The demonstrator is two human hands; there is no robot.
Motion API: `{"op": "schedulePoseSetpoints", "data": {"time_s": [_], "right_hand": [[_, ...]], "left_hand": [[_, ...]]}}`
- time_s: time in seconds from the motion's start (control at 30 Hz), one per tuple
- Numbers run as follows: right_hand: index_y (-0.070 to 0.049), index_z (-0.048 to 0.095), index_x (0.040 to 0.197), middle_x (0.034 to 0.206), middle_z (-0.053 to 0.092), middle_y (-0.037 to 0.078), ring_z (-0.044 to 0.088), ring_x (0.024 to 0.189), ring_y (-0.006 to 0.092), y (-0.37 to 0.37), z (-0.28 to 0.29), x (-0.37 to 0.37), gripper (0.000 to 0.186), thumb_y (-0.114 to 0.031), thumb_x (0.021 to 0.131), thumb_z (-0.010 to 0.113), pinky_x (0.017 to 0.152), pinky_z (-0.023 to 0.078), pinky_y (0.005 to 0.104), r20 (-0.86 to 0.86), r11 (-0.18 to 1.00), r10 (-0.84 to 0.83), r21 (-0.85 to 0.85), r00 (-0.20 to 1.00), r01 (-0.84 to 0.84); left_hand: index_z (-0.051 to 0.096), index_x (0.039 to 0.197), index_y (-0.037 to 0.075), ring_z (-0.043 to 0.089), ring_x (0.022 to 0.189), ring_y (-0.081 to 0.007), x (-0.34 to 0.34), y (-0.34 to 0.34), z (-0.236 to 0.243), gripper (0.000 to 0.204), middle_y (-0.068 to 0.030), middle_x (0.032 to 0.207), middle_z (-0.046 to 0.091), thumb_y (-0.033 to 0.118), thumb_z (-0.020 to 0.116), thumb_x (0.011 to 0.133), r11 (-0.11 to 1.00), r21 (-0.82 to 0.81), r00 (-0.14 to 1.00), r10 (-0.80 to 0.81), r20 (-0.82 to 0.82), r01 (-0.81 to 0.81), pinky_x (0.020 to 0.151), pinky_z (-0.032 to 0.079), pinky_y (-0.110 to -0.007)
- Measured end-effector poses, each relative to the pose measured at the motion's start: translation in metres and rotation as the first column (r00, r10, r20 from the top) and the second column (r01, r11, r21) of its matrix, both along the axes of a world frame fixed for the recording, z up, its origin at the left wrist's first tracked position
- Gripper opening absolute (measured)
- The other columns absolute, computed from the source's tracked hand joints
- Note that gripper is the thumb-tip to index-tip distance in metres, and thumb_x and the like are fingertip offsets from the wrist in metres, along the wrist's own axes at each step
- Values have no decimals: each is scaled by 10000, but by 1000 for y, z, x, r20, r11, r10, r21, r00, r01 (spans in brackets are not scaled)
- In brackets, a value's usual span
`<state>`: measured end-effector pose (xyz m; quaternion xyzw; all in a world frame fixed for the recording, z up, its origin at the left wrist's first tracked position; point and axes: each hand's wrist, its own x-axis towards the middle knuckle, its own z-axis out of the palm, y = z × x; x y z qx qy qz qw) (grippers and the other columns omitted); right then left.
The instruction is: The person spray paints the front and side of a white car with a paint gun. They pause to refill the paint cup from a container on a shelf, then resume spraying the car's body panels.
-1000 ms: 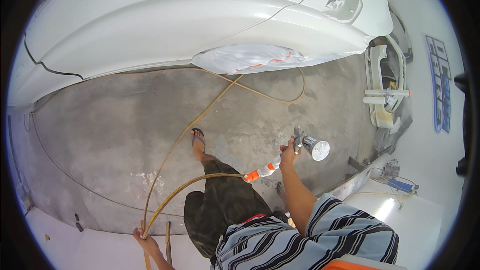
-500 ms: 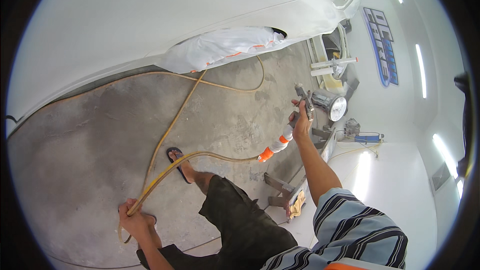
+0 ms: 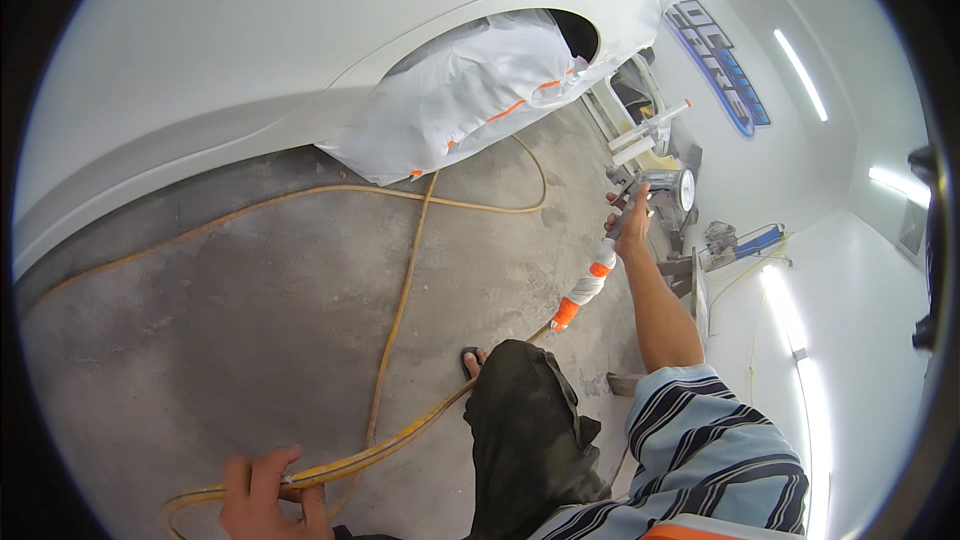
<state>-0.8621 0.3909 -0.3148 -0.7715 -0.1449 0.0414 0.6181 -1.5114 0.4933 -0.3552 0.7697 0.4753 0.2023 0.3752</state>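
Note:
My right hand [image 3: 634, 226] is closed around the grip of a spray gun [image 3: 622, 208], and a clear cup with a round white end [image 3: 664, 182] sits at the gun. White and orange wrapping [image 3: 584, 290] covers the hose end below the grip. At the lower left, my left hand [image 3: 262, 502] holds the yellow air hose [image 3: 375, 452], with some of its fingers lying over it. The hose runs behind my leg toward the gun. Another stretch of it lies on the floor, crossing itself near the car [image 3: 180, 50]. White sheeting [image 3: 470, 90] covers the wheel area.
Beyond the gun stand a pale frame-like part [image 3: 640, 135] and a blue item [image 3: 760, 240] with thin lines. A wooden support [image 3: 625, 383] is beside my right leg. The grey concrete floor [image 3: 270, 310] stretches along the car; tube lights [image 3: 800, 75] line the white wall.
The view has shifted along the car, showing more of the sheeted wheel area. My left hand has dropped lower with the hose, and its fingers look looser. The gun has turned in my right hand.

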Motion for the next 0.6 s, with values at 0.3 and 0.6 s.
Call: {"op": "schedulePoseSetpoints", "data": {"time_s": [0.3,0.6], "right_hand": [[-84,607,1178,946,708,82,506,492,149,0,-47,-112,700,-733,930,522,451,430,310,-27,993,-91,67,995,93],[-39,682,1137,974,727,53,547,494,114,59,-19,-269,595,-601,947,634,468,464,278,-37,989,136,68,990,-133]], "left_hand": [[701,980,13,552,729,-195,-46,38,-47,282,-83,830,577,284,737,908,997,17,997,71,11,-71,650,451,-337],[739,937,-9,639,862,-289,-25,121,-172,499,-138,918,701,453,569,1020,949,-140,952,296,84,-282,819,481,-385]]}}
